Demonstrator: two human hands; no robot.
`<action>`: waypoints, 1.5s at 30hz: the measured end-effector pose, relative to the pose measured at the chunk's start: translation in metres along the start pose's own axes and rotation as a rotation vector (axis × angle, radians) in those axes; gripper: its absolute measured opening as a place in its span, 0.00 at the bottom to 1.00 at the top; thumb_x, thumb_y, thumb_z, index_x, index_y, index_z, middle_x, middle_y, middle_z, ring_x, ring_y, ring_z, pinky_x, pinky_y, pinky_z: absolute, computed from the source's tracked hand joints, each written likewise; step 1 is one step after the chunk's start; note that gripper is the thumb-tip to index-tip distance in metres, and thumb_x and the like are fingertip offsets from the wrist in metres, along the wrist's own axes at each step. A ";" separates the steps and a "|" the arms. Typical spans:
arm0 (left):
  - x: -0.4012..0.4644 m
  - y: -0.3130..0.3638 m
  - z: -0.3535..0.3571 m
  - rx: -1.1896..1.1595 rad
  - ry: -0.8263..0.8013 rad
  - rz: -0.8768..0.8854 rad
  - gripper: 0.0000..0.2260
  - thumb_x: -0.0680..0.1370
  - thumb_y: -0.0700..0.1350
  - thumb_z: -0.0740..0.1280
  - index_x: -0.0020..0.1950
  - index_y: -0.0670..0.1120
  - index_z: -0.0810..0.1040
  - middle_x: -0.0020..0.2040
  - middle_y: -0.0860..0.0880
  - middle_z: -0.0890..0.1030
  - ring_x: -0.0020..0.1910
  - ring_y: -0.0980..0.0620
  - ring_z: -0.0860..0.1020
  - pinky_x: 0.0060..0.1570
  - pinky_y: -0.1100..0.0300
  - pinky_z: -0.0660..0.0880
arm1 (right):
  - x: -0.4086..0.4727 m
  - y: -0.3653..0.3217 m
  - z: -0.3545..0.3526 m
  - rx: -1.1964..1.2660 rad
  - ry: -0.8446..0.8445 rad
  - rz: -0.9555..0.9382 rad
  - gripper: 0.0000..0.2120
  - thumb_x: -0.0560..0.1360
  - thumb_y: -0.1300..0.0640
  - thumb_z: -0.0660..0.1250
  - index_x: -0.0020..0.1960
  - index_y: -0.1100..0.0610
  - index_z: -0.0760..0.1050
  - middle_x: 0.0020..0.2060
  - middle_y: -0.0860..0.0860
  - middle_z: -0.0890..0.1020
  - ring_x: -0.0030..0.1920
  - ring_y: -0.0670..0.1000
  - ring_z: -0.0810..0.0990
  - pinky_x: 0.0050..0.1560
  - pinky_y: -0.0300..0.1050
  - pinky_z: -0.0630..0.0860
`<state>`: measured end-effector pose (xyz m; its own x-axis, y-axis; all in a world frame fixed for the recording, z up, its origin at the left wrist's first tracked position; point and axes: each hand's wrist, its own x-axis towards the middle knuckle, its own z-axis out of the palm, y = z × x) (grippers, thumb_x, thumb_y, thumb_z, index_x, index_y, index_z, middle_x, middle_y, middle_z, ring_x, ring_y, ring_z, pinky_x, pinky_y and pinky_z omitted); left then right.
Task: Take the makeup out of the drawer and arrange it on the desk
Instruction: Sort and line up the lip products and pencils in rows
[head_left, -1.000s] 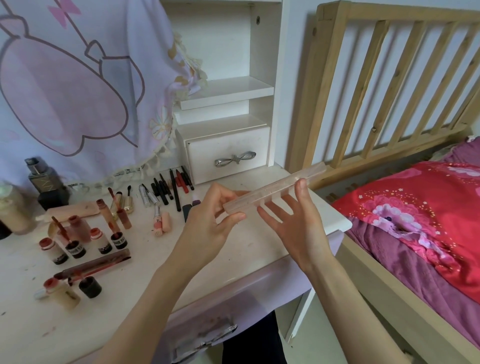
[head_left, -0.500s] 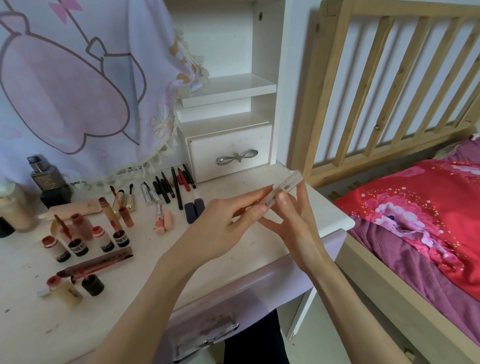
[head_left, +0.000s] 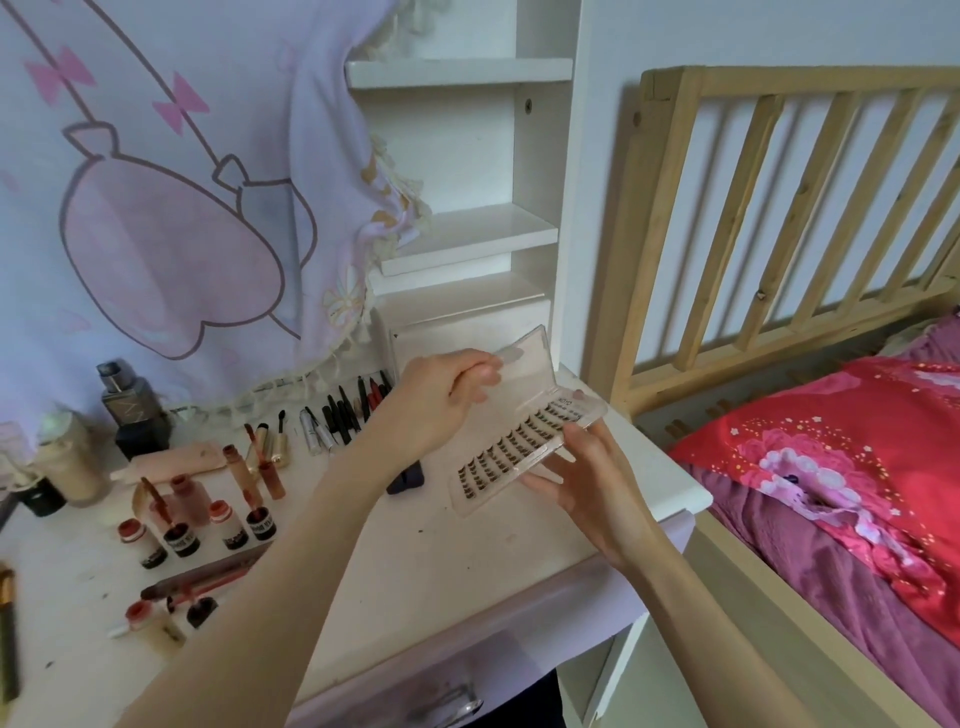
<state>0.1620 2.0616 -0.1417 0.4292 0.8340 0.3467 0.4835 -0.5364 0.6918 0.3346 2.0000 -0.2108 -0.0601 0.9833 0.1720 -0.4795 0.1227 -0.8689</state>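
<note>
A clear plastic case of false eyelashes (head_left: 511, 449) hangs open above the right part of the white desk (head_left: 426, 566), rows of dark lash clusters showing in its base. My left hand (head_left: 449, 402) pinches the raised transparent lid at its top edge. My right hand (head_left: 582, 478) holds the base from below and at its right side, thumb on the rim. Makeup lies on the desk to the left: lip tint bottles (head_left: 208, 525), a row of dark pencils and mascaras (head_left: 343, 413), and a long dark red tube (head_left: 202, 574). The desk drawer front (head_left: 447, 696) shows at the bottom edge.
A square foundation bottle (head_left: 132, 415) and a beige bottle (head_left: 72, 462) stand at the back left under a pink patterned cloth (head_left: 171, 208). White shelves (head_left: 467, 234) rise behind the desk. A wooden bed rail (head_left: 779, 218) and red bedding (head_left: 841, 467) lie to the right.
The case was shut and held edge-on between both hands. Now its lid is lifted by my left hand, showing the lashes, and the camera has tilted up.
</note>
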 end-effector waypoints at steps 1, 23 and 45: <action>0.010 -0.002 -0.003 0.023 0.018 -0.023 0.12 0.81 0.44 0.57 0.60 0.46 0.77 0.53 0.49 0.82 0.45 0.57 0.81 0.52 0.61 0.76 | 0.001 0.001 -0.004 0.028 0.001 0.017 0.20 0.73 0.57 0.66 0.65 0.53 0.70 0.57 0.56 0.79 0.60 0.58 0.77 0.51 0.53 0.79; 0.121 -0.046 0.032 0.438 0.250 -0.164 0.07 0.77 0.45 0.65 0.48 0.44 0.81 0.49 0.48 0.82 0.54 0.44 0.72 0.52 0.54 0.61 | 0.024 0.031 -0.046 -1.423 0.054 0.044 0.53 0.67 0.34 0.67 0.76 0.55 0.39 0.76 0.49 0.42 0.76 0.47 0.43 0.71 0.38 0.44; 0.078 -0.060 0.045 0.804 0.217 0.205 0.12 0.78 0.40 0.61 0.60 0.38 0.76 0.57 0.42 0.78 0.58 0.42 0.74 0.56 0.48 0.68 | 0.026 0.039 -0.058 -1.858 0.110 0.124 0.42 0.75 0.31 0.43 0.76 0.59 0.38 0.76 0.53 0.41 0.76 0.51 0.38 0.73 0.46 0.35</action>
<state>0.2013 2.1531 -0.1844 0.4510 0.6729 0.5863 0.8417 -0.5391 -0.0288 0.3644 2.0385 -0.2673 0.0703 0.9909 0.1148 0.9755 -0.0443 -0.2153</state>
